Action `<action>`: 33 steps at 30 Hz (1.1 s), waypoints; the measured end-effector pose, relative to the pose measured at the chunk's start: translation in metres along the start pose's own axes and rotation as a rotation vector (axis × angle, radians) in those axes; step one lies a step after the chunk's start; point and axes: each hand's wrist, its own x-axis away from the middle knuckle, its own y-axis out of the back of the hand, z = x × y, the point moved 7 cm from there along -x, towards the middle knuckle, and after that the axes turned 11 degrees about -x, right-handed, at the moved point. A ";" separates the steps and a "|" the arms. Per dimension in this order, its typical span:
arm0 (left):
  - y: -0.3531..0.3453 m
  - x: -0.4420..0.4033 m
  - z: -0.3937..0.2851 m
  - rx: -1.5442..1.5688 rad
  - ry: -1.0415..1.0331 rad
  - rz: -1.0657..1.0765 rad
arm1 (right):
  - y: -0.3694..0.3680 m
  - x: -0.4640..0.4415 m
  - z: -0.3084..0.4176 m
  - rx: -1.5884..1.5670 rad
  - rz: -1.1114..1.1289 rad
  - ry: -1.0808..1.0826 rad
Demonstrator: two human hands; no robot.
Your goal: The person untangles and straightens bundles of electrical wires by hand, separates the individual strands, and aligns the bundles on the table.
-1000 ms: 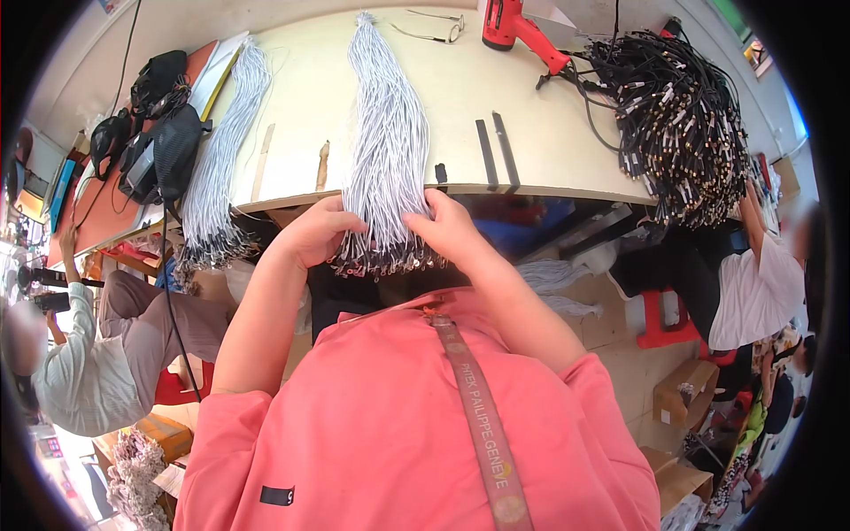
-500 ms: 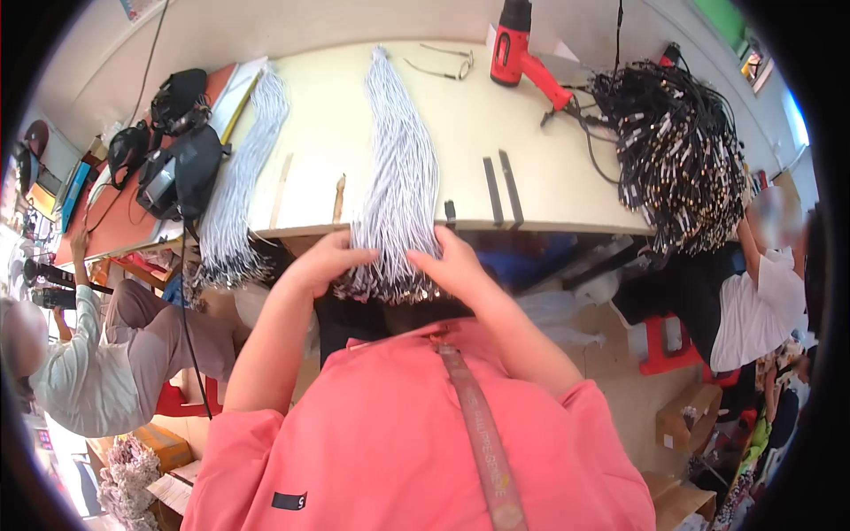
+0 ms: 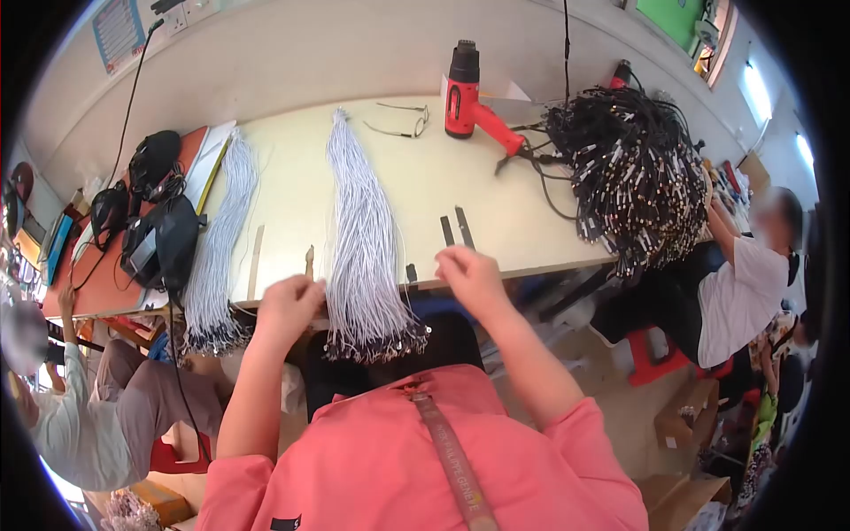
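Note:
A long bundle of thin white cords point(image 3: 361, 212) lies across the table, its dark-tipped lower ends hanging over the front edge. My left hand point(image 3: 290, 310) is just left of the bundle at the table edge, fingers curled in. A thin brown stick-like tool point(image 3: 310, 262) lies right above it. On the bundle's other side, apart from it, my right hand point(image 3: 474, 279) has bent, closed fingers, close to two dark flat strips point(image 3: 464, 227). Whether either hand holds anything small is hidden. Between the bundle and my right hand lies a small black piece point(image 3: 411, 273).
A second white cord bundle point(image 3: 226, 221) lies left, beside black bags point(image 3: 164, 239). Eyeglasses point(image 3: 412, 124) and a red heat gun point(image 3: 465, 106) are at the back. A heap of black cords point(image 3: 629, 177) covers the right end. People sit at left point(image 3: 88, 434) and right point(image 3: 744, 292).
Both hands have let go of the white bundle's lower part and moved apart to its two sides, their fingers now curled. The view has tilted up, showing more wall.

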 end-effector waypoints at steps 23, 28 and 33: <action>0.003 -0.049 -0.031 -0.459 -0.400 -0.372 | -0.100 -0.299 -0.073 0.996 0.093 0.090; 0.004 -0.046 -0.029 -0.447 -0.412 -0.428 | -0.084 -0.258 -0.048 1.003 0.061 0.116; 0.006 -0.044 -0.026 -0.399 -0.434 -0.493 | -0.016 -0.198 0.006 0.699 -0.115 0.248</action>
